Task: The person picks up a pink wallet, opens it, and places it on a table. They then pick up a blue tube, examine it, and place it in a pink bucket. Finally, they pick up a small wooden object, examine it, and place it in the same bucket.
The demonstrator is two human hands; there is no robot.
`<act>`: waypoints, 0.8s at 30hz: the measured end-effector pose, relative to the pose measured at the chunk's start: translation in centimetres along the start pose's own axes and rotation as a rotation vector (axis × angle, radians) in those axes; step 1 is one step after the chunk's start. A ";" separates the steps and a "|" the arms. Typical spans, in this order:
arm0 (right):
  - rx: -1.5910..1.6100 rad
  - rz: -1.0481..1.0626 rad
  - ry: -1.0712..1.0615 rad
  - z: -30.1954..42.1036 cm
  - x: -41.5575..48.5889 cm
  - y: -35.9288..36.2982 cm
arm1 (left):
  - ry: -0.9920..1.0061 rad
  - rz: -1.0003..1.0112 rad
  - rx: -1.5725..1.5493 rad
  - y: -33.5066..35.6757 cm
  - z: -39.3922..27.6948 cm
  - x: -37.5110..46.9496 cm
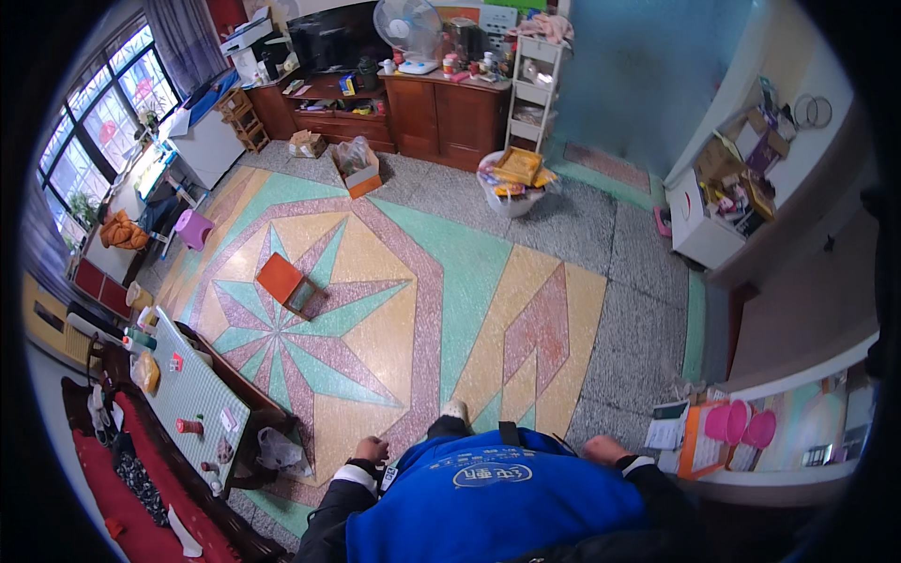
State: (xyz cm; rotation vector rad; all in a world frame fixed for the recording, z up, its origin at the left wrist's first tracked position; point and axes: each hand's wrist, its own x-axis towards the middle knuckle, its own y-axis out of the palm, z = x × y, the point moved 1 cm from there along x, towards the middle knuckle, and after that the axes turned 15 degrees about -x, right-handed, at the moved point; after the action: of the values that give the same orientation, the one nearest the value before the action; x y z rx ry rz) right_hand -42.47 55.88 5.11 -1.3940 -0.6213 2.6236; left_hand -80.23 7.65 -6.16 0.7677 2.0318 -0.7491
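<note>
My left hand [372, 450] hangs beside my body with curled fingers, and nothing shows in it. On the other side, my right hand [607, 449] is also curled with nothing visible in it. Between them is the blue apron [500, 492] that I wear, which bears writing. One of my shoes [455, 409] shows past its edge, on the patterned floor [366, 338]. To the left of my left hand, a clear plastic bag [280, 449] hangs by the table [200, 390]. Nearest my right hand are papers [663, 431] and pink plastic buckets [728, 422].
A small red-topped wooden stool [280, 276] stands mid-floor. Far off are a cardboard box [362, 179], a filled white tub [510, 204] and wooden cabinets [447, 116]. A red-cushioned sofa [141, 485] runs along the left. A person [127, 229] sits at a desk near the window.
</note>
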 end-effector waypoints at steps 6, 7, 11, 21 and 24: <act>0.348 -0.022 -0.040 11.5 7.0 -5.0 | 0.413 0.143 -0.094 -7.8 -8.5 10.5; 0.301 -0.045 0.006 12.4 8.1 -5.9 | 0.392 0.154 -0.113 -8.8 -10.0 11.7; 0.223 -0.079 0.036 15.7 14.5 -8.7 | 0.398 0.177 -0.157 -11.0 -15.9 14.8; 0.025 0.001 -0.074 29.3 38.0 -20.5 | 0.366 0.054 0.961 -23.6 -28.6 15.0; -0.051 -0.120 -0.169 37.6 45.5 -24.3 | 0.089 -0.146 0.123 -26.9 -34.5 13.5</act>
State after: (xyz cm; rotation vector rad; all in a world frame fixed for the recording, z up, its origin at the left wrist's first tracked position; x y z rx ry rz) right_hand -101.50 79.30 -1.56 -1.1164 -0.7708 2.6643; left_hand -123.05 19.00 5.43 0.7393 2.1553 -0.9455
